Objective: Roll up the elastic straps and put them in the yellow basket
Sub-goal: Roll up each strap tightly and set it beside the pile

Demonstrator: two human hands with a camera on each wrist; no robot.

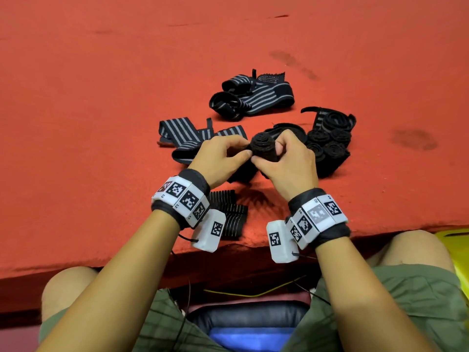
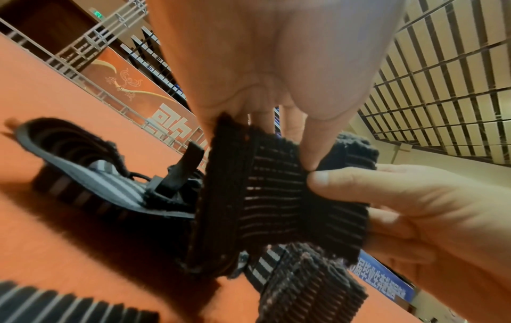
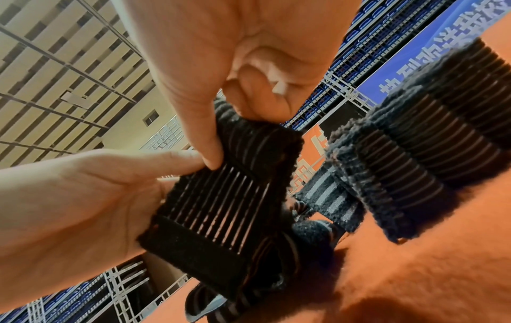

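Strap roll point(image 1: 264, 147) pinched between both hands' fingers point(image 1: 241, 156); spiral end in head view, ribbed side at wrists.

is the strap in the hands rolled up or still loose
Mostly rolled: the strap shows a tight spiral end, pinched by left hand and right hand.

We sit at a table covered in red felt point(image 1: 101, 97), marked with a few dark stains point(image 1: 413, 139). Around it runs a white metal railing point(image 2: 91, 43). Beyond that hang an orange banner point(image 2: 132, 87) and a blue banner point(image 3: 431, 56), both with white characters. Overhead is a pale slatted ceiling point(image 2: 442, 76) crossed by dark beams, evenly lit.
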